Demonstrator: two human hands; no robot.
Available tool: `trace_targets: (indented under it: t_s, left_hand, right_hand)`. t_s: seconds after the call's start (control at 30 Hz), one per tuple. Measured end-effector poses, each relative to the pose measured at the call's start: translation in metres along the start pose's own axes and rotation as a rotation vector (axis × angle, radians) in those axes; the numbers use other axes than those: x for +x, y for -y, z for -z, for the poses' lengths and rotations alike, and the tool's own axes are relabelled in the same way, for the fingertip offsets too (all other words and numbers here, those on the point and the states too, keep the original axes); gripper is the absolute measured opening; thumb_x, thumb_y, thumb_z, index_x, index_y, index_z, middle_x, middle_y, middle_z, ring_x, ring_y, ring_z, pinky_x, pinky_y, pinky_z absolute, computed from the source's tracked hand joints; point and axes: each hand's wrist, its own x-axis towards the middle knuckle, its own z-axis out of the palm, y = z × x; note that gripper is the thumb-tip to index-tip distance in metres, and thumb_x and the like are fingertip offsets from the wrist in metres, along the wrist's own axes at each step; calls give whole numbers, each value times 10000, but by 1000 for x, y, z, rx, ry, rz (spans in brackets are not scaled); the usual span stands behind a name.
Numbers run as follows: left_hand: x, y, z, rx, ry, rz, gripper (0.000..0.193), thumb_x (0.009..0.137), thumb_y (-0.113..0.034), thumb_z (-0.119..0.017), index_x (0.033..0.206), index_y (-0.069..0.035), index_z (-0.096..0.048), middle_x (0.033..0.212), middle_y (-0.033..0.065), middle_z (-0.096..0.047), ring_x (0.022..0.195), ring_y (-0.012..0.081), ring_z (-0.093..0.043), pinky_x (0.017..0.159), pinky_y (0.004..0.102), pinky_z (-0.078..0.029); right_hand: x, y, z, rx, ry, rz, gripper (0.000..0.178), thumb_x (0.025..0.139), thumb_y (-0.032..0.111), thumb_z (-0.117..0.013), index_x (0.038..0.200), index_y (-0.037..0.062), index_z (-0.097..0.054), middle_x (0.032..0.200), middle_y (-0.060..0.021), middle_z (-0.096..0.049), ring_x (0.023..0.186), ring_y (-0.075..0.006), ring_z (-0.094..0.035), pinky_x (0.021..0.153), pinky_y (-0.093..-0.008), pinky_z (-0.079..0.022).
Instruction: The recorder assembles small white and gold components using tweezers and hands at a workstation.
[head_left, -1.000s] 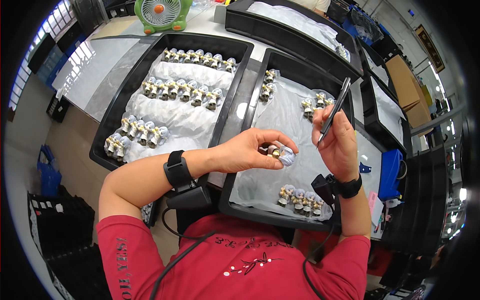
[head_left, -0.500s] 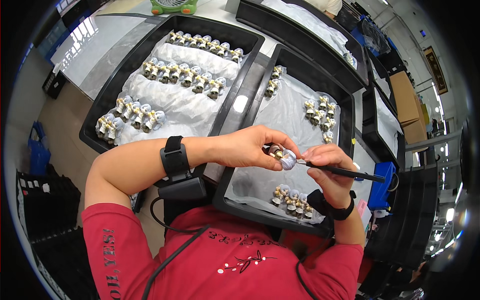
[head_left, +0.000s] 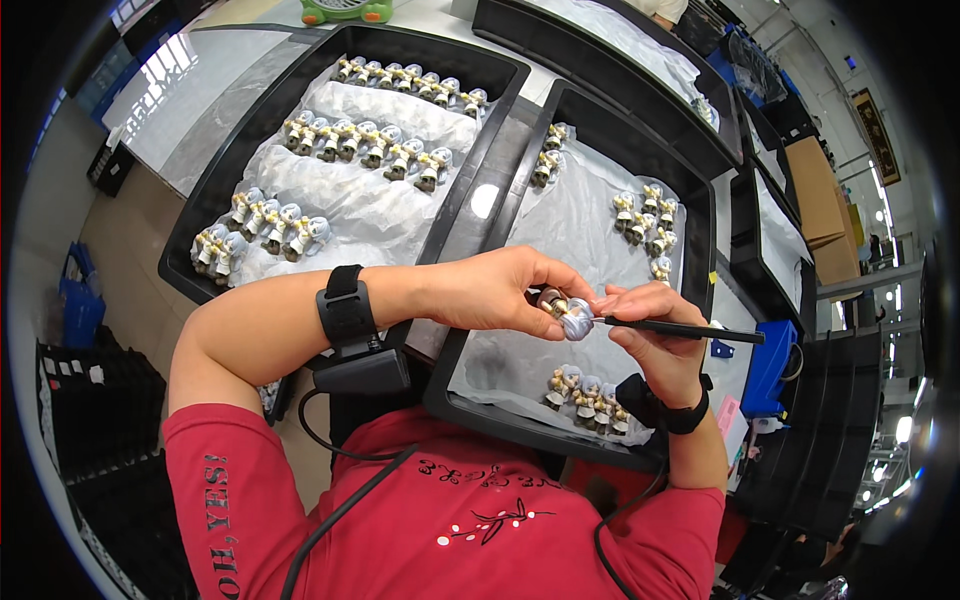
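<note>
Between the thumb and fingers of my left hand [head_left: 505, 292] is a small figurine [head_left: 575, 321] with pale blue-grey hair, its head turned to the right. My right hand [head_left: 655, 325] pinches a slim black-handled fine-tipped tool [head_left: 690, 330] like a pen; whether it is a brush or a scriber I cannot tell. Its thin tip meets the figurine's head or lies very close to it. Both hands hover over the right black tray [head_left: 500, 408], lined with white sheet. Inside that tray, several like figurines [head_left: 587, 398] lie near the front edge, others [head_left: 645, 218] toward the far right.
A second black tray [head_left: 190, 232] on the left holds rows of figurines [head_left: 345, 140] on white padding. More black trays [head_left: 600, 55] stand behind and at the right. A blue device [head_left: 768, 370] sits beyond my right hand; a green fan base [head_left: 347, 10] is at the back.
The rear end of the black-handled tool has swung slightly toward me, and my right fingers have shifted a little. My left hand still holds the figurine in nearly the same place.
</note>
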Motion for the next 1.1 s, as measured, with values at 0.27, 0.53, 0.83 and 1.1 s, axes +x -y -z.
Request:
trace_targets:
  t_s: [0.27, 0.53, 0.83, 1.1]
  left_hand:
    - [0, 3, 1, -38, 24, -5, 396, 851, -37, -654, 1226, 1, -532, 1093, 33, -593, 974, 70, -544, 843, 225, -467]
    - [2, -2, 2, 11, 49, 15, 395, 850, -30, -650, 1225, 0, -531, 1104, 32, -585, 993, 79, -535, 866, 236, -455]
    - [-3, -6, 2, -7, -1, 34, 380, 832, -11, -645, 1203, -33, -564, 1057, 2, -587, 949, 72, -526, 854, 229, -434]
    - [2, -8, 1, -81, -40, 128, 423, 803, -64, -706, 1191, 2, -552, 1148, 40, -576, 1021, 92, -539, 888, 245, -442]
  right_hand:
    - [2, -1, 4, -7, 78, 4, 180, 736, -3, -731, 900, 20, -659, 923, -105, -690, 887, -219, -663, 893, -398, -502]
    - [1, -2, 8, -9, 76, -3, 193, 726, -21, -731, 901, 20, -661, 900, -105, -689, 889, -216, -665, 899, -404, -496]
    - [-24, 36, 101, 189, -648, -25, 168, 946, 165, -531, 990, 8, -571, 863, -61, -615, 781, -154, -650, 762, -286, -525]
    - [-136, -52, 185, -302, -607, -931, 178, 784, 179, -651, 817, 12, -598, 670, -32, -597, 557, -109, -599, 512, -250, -499]
